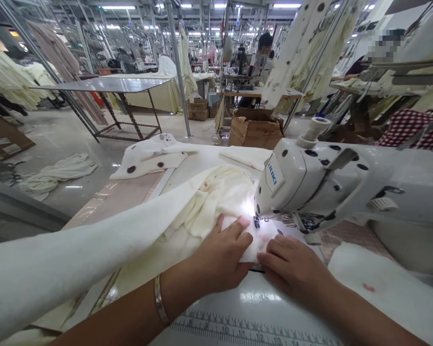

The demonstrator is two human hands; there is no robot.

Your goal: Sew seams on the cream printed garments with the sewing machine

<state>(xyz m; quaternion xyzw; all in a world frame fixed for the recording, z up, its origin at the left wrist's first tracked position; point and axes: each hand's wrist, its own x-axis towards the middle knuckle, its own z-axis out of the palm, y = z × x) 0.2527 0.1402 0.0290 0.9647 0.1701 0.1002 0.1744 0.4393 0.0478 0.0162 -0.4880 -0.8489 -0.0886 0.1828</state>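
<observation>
Here we are on a busy garment floor, and the action is at a glossy white worktop (pixel 254 300) with a ruler scale (pixel 252 329) marked along its near edge. A Juki sewing machine (pixel 310 185) looms at right, with bright lamp light pooling around its needle area. Right at that spot lies the cream cloth (pixel 261 240), bunched in soft folds toward the centre and running off in a long band to the lower left of the frame.

The left hand (pixel 220 254), a metal bangle (pixel 160 299) on its wrist, is down flat on the cloth, fingers (pixel 234 228) spread and pressing, no pinch at all. The right hand (pixel 292 269) is just beside it, fingers (pixel 277 247) open and laid over the cloth too. The cloth sits directly under both sets of fingertips, just in front of the presser foot (pixel 256 222).

Farther along the worktop, a white dotted piece (pixel 147 158) lies folded. Out past that, there's a polished floor (pixel 65 139), a metal table (pixel 101 85) and a cardboard box (pixel 254 129). A co-worker (pixel 265 60) sits at a machine, upper centre, beside hanging dotted garments (pixel 310 48).
</observation>
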